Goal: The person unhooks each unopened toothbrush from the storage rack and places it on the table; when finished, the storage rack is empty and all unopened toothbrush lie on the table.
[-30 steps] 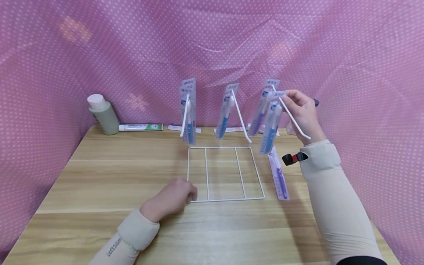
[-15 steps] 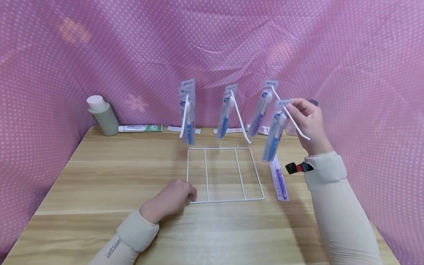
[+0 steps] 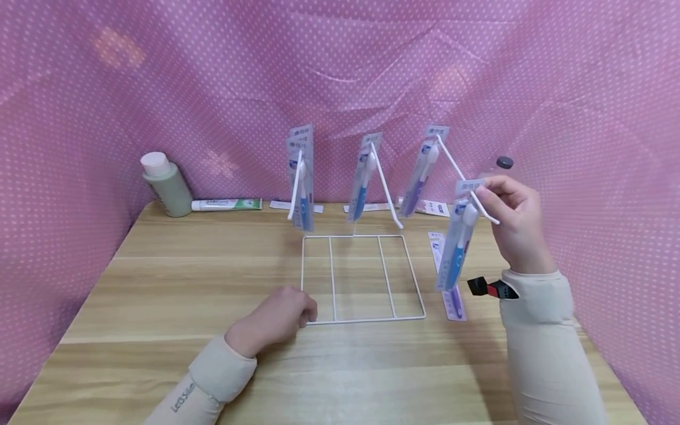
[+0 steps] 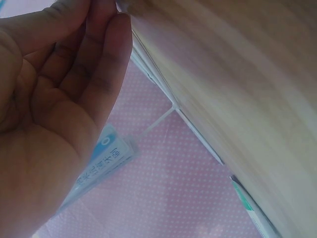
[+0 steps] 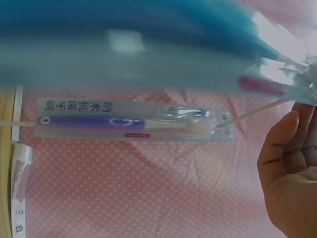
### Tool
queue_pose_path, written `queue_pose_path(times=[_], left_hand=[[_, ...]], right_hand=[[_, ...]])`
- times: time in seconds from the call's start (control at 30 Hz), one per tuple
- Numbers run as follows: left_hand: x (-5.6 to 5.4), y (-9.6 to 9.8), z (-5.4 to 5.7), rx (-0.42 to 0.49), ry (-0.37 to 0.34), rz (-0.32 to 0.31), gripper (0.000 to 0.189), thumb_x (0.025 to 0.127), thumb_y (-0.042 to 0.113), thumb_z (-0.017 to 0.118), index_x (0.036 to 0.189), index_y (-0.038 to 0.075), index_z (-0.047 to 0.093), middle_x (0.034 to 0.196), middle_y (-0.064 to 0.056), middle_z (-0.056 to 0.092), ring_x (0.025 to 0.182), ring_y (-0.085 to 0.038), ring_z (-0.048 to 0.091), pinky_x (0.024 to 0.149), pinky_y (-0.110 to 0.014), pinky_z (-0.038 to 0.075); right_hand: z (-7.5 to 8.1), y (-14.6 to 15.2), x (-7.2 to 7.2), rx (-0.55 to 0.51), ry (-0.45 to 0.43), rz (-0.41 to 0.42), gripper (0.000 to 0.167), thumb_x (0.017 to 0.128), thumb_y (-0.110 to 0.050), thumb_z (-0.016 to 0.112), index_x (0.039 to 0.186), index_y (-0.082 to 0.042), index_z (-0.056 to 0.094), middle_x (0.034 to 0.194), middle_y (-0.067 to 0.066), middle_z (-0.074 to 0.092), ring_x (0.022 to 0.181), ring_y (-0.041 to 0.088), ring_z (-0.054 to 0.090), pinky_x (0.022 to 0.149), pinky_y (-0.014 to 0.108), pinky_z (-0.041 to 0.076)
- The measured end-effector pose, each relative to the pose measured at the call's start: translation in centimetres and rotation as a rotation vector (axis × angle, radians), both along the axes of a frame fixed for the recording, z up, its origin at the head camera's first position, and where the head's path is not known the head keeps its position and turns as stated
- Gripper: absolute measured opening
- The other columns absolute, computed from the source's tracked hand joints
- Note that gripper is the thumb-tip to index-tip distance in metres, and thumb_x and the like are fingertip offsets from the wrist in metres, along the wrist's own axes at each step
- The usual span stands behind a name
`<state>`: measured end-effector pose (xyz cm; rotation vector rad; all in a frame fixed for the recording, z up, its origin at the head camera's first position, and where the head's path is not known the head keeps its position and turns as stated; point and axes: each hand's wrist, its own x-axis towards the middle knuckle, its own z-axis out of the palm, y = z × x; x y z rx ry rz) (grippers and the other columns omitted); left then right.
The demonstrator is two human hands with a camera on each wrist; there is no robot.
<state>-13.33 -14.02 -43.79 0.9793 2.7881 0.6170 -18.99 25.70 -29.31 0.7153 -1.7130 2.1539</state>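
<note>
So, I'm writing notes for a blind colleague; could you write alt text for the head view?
The right hand pinches a packaged blue toothbrush at a white hook while the left hand grips the near left corner of a wire rack. Other packaged toothbrushes hang from the rack, and a packaged purple toothbrush lies on the wooden table.

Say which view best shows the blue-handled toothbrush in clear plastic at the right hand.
The head view: the blue-handled toothbrush in its clear plastic pack shows nearly whole, the right hand pinching its top. The right wrist view gives only a blurred, cropped part; the left wrist view doesn't clearly show it.
</note>
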Motion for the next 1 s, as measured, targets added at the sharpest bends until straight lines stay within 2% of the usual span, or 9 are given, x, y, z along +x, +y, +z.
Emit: queue_pose_path(times=[0.13,0.3,0.5,0.7,1.0], left_hand=[[0.0,0.0,0.0,0.001,0.018,-0.01,0.027,0.08,-0.011,0.067,0.079,0.015,0.074,0.071,0.008,0.061,0.07,-0.01,0.053,0.068,-0.028,0.05],[-0.1,0.0,0.4,-0.002,-0.027,0.014,0.027,0.083,-0.011,0.066,0.081,0.015,0.075,0.073,0.007,0.062,0.071,-0.011,0.053,0.069,-0.029,0.051],[-0.1,0.0,0.6,0.006,-0.031,0.018,0.028,0.082,-0.012,0.065,0.08,0.014,0.075,0.072,0.007,0.06,0.07,-0.011,0.052,0.067,-0.027,0.049],[0.0,0.0,0.2,0.011,-0.037,0.013,0.029,0.08,-0.013,0.064,0.079,0.014,0.075,0.07,0.008,0.06,0.068,-0.009,0.052,0.066,-0.025,0.049],[0.0,0.0,-0.1,0.018,0.011,-0.011,0.031,0.078,-0.014,0.066,0.078,0.015,0.075,0.072,0.008,0.063,0.069,-0.007,0.054,0.066,-0.026,0.051]], right_hand=[[0.0,0.3,0.9,-0.013,0.004,0.035,0.011,0.098,0.011,0.061,0.102,0.009,0.072,0.097,0.007,0.076,0.089,0.014,0.071,0.084,0.023,0.057],[0.1,0.4,1.8,-0.03,0.009,0.039,0.018,0.098,0.017,0.055,0.099,0.009,0.071,0.094,0.007,0.076,0.085,0.013,0.07,0.082,0.022,0.057],[0.0,0.4,2.2,-0.065,0.034,0.083,0.02,0.097,0.021,0.05,0.099,0.012,0.068,0.093,0.009,0.074,0.084,0.013,0.069,0.081,0.022,0.058],[-0.3,0.3,2.5,-0.055,0.046,0.082,0.023,0.096,0.022,0.049,0.099,0.012,0.069,0.095,0.009,0.074,0.084,0.013,0.068,0.081,0.022,0.058],[-0.3,0.5,3.3,-0.097,0.041,0.076,0.024,0.096,0.024,0.048,0.103,0.014,0.069,0.093,0.011,0.073,0.079,0.013,0.069,0.074,0.022,0.059]])
